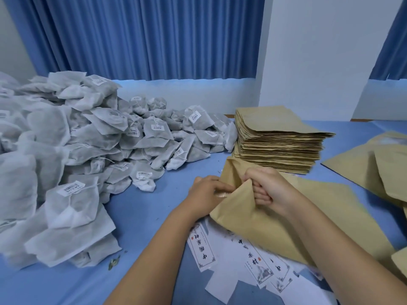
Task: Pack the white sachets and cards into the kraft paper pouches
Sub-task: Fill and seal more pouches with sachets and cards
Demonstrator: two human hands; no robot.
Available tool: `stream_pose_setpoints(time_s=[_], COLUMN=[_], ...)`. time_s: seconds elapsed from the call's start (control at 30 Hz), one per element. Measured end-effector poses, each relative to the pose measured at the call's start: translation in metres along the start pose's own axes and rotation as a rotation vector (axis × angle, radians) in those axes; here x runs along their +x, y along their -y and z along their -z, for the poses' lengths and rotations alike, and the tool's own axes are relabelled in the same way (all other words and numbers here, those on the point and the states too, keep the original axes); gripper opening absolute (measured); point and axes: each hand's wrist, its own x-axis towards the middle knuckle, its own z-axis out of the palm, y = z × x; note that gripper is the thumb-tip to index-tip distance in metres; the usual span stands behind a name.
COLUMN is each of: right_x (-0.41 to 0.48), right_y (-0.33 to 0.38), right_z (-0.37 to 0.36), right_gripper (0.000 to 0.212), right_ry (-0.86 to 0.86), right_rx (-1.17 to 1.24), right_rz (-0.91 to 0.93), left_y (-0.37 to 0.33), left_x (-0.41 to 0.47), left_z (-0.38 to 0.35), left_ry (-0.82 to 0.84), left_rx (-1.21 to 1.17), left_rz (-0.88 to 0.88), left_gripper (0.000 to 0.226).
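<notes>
Both hands at the pouch's mouth, mid-tabletop (143,216).
Right hand (268,190) curls tight round the pouch (253,219) flap. Left hand (209,194) has its fingertips tucked into the opening, grip hidden, can't tell. Sachets (77,150) heaped left, cards (202,249) near, stack (275,139) just beyond.

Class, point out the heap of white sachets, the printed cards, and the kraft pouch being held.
sachet heap (88,133): head view, on a sachet mid-heap.
printed cards (201,249): head view, on the leftmost card's middle.
held pouch (264,221): head view, on its flat front face.
</notes>
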Motion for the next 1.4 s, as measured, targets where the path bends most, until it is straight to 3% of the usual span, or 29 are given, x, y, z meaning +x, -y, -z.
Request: stream_pose_setpoints(time_s=[0.07, 0.17, 0.23, 0.3, 0.4, 0.47, 0.6, 0.73, 0.9, 1.23, 1.33, 1.4], right_x=[0.009, 0.018, 0.021, 0.023, 0.026, 0.029, 0.037, 0.043, 0.046, 0.045, 0.044, 0.043], right_y=[-0.009, -0.020, -0.023, -0.026, -0.027, -0.024, -0.018, -0.014, -0.014, -0.014, -0.015, -0.016], right_z=[-0.009, -0.016, -0.020, -0.023, -0.026, -0.026, -0.027, -0.027, -0.025, -0.024, -0.024, -0.024], right_gripper=[0.042, 0.044, 0.043, 0.045, 0.044, 0.044, 0.049, 0.049, 0.045, 0.046, 0.046, 0.047], right_ry=[-0.054, -0.110, -0.111, -0.110, -0.091, -0.058, 0.044, 0.093, 0.103, 0.127, 0.100, 0.079], right_rx=[0.064, 0.041, -0.077, -0.175, -0.236, -0.284, -0.368, -0.391, -0.374, -0.346, -0.346, -0.342], right_rz=[-0.022, -0.028, -0.027, -0.024, -0.038, -0.057, -0.113, -0.158, -0.169, -0.173, -0.165, -0.158], left_y=[0.005, 0.016, 0.028, 0.041, 0.051, 0.058, 0.081, 0.091, 0.084, 0.091, 0.085, 0.082], left_x=[0.003, 0.010, 0.018, 0.029, 0.053, 0.070, 0.089, 0.108, 0.140, 0.163, 0.150, 0.139], left_z=[0.001, 0.010, 0.022, 0.038, 0.067, 0.083, 0.096, 0.095, 0.083, 0.078, 0.079, 0.076], left_ry=[-0.128, -0.480, -0.721, -0.786, -0.590, -0.448, -0.212, -0.100, -0.054, -0.100, -0.117, -0.107], left_rx=[-0.043, -0.041, 0.137, 0.404, 0.654, 0.606, 0.244, 0.336, 0.251, 0.385, 0.393, 0.376], left_rz=[-0.054, -0.012, 0.068, 0.148, 0.279, 0.375, 0.495, 0.497, 0.502, 0.374, 0.249, 0.229], left_gripper=[0.015, 0.016, 0.036, 0.071, 0.113, 0.125, 0.129, 0.126, 0.141, 0.092, 0.058, 0.070])
